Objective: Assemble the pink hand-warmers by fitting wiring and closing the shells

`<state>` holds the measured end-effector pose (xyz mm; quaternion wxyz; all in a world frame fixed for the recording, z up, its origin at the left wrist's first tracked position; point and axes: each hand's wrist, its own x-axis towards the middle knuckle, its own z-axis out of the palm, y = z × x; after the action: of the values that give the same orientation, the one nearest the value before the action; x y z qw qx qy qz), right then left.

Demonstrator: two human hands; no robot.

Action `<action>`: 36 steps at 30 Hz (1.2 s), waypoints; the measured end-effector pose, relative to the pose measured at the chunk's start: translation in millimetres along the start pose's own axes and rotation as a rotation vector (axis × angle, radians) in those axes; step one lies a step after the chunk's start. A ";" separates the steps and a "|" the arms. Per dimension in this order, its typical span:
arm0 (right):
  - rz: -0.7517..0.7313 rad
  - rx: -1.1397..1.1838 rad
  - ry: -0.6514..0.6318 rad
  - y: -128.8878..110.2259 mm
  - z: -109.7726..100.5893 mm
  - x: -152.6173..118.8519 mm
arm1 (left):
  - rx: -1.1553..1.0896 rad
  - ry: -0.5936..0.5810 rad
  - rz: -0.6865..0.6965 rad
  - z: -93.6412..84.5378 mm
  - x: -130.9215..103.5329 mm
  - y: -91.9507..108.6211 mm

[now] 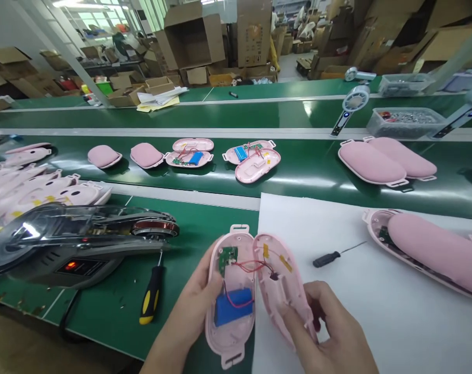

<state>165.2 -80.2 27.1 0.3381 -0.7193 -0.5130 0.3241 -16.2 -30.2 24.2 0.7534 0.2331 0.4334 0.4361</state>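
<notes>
My left hand (199,296) is closed round the left edge of a pink plastic shell half (230,340) with strap loops at both ends. Inside it sit a green circuit board (228,255) and a blue battery pack (234,306). Red wires (249,266) run across to a second pink shell half (277,291), which has yellow tape pieces inside. My right hand (329,327) grips this second half by its lower right edge, thumb on the inner face. Both halves lie opened side by side, inner faces up, their edges close together.
A black screwdriver (326,259) lies on white paper (376,332). A yellow-and-black screwdriver (152,296) is at left, beside a grey machine (103,254). More pink shells (372,161) rest on the green belt (306,179). Clear bins (405,123) and handheld fans (352,104) stand behind.
</notes>
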 end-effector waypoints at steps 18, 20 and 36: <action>0.114 0.514 -0.105 -16.2 28.2 -16.1 | 1.021 0.396 0.312 25.8 -0.6 6.6; 0.119 0.484 -0.089 -14.7 30.3 -18.1 | 1.030 0.409 0.316 26.0 -2.5 5.2; 0.029 0.258 -0.039 -13.0 19.6 -22.6 | 0.984 0.407 0.355 18.5 -12.6 -4.3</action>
<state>136.6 -95.7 29.5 0.4132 -0.6707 -0.4630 0.4063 -1.5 -42.7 36.2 0.3720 0.5379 0.6765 0.3387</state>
